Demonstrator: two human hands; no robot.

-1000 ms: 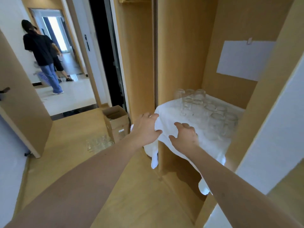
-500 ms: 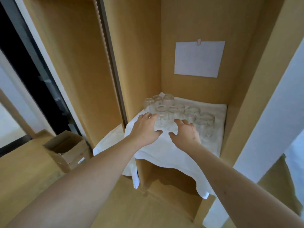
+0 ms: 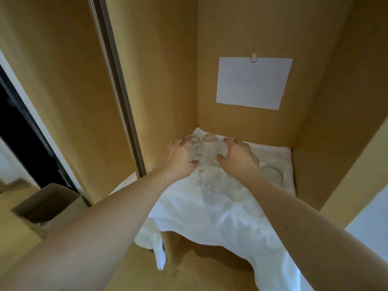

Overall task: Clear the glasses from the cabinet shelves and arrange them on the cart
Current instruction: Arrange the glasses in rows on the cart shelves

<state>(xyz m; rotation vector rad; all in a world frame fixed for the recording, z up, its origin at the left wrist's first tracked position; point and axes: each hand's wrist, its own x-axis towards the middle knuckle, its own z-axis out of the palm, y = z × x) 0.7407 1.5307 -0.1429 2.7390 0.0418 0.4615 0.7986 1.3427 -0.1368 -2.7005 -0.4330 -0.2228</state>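
Several clear glasses [image 3: 206, 143] stand close together on a white cloth [image 3: 210, 208] that covers the cabinet shelf. Both of my arms reach into the cabinet. My left hand [image 3: 180, 159] curls its fingers and thumb round a glass [image 3: 194, 154] at the left of the group. My right hand [image 3: 238, 158] wraps round another glass [image 3: 222, 153] beside it. More glasses [image 3: 270, 175] stand to the right, blurred and hard to separate. The cart is out of view.
The cabinet's wooden side walls close in left and right of the shelf. A white paper sheet [image 3: 254, 82] is clipped to the back wall. An open cardboard box [image 3: 44, 204] sits on the floor at lower left, beside the sliding door frame [image 3: 117, 85].
My view has turned from the hallway to face the cabinet. Both hands moved forward from the cloth's front edge to the glasses and closed around them.
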